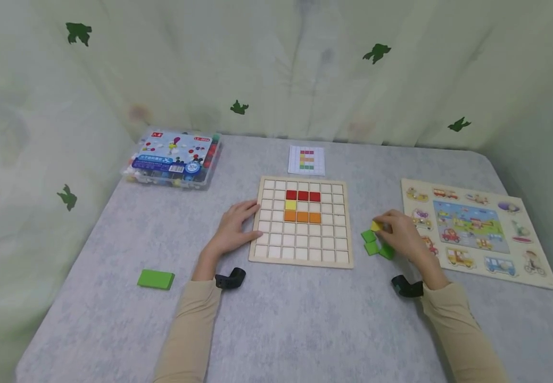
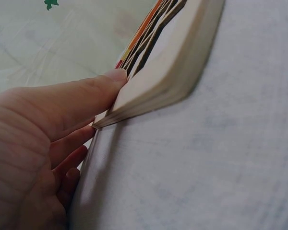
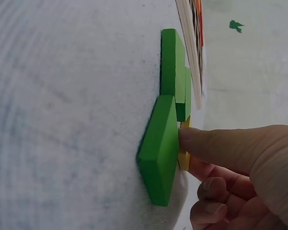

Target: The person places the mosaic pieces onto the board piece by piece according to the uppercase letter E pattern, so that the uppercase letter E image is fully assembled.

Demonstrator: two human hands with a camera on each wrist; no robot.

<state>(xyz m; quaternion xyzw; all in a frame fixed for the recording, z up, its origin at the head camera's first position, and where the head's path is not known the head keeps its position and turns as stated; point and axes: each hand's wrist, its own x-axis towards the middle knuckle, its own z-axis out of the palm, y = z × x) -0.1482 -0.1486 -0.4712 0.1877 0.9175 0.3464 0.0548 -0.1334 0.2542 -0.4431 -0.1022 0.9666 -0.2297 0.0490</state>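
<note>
My left hand (image 1: 234, 227) lies along the left edge of a wooden grid board (image 1: 301, 258), its thumb on the rim and its fingers fairly straight against the side. On the board are a row of three red tiles (image 1: 303, 196), one yellow tile (image 1: 290, 205) beneath, then three orange tiles (image 1: 302, 217). To the right of the board, my right hand (image 1: 403, 236) pinches another yellow tile (image 3: 185, 160) between thumb and fingers; its far side is hidden. Three loose green tiles (image 3: 158, 148) lie beside that thumb on the table.
Behind the board lies a printed pattern card (image 1: 307, 160) with coloured squares. A clear plastic box (image 1: 173, 158) of coloured parts sits back left. A picture puzzle board (image 1: 477, 231) lies right, partly under my right hand. One green block (image 1: 155, 279) rests front left.
</note>
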